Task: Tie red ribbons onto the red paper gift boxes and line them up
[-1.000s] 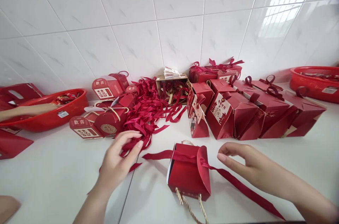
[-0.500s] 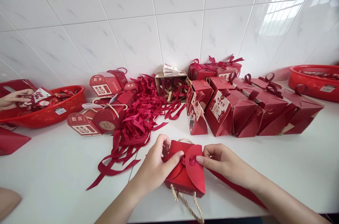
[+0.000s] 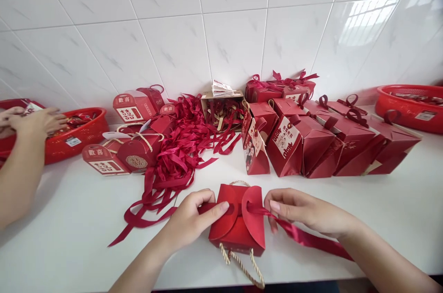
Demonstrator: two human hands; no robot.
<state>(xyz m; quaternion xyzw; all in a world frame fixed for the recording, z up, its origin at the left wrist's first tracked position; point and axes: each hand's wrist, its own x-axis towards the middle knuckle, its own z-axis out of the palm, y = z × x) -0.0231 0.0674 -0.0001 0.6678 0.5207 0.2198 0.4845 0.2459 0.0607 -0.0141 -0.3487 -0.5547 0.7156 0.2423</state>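
Note:
A small red gift box [image 3: 228, 230] lies at the table's front edge, its two rounded flaps folded over the top and cream rope handles [image 3: 242, 265] at both ends. A dark red satin ribbon [image 3: 311, 239] runs through slots in the flaps. My left hand [image 3: 199, 217] is closed at the box's left side, thumb pressing the ribbon against the left flap. To the right of the box, my right hand [image 3: 294, 210] pinches the ribbon where it leaves the right flap. The ribbon's long end trails under my right forearm.
A heap of ribbons [image 3: 180, 145] lies behind my left hand, beside small boxes [image 3: 136, 159]. Several closed red boxes [image 3: 318, 145] stand at right. Red baskets [image 3: 408, 110] flank the table. At far left, another person's hands [image 3: 34, 122] reach over a basket [image 3: 86, 129].
My right hand has drawn the ribbon out rightward through the right flap, away from the box. My left hand has shifted slightly left. The other person's arm has come in over the left basket.

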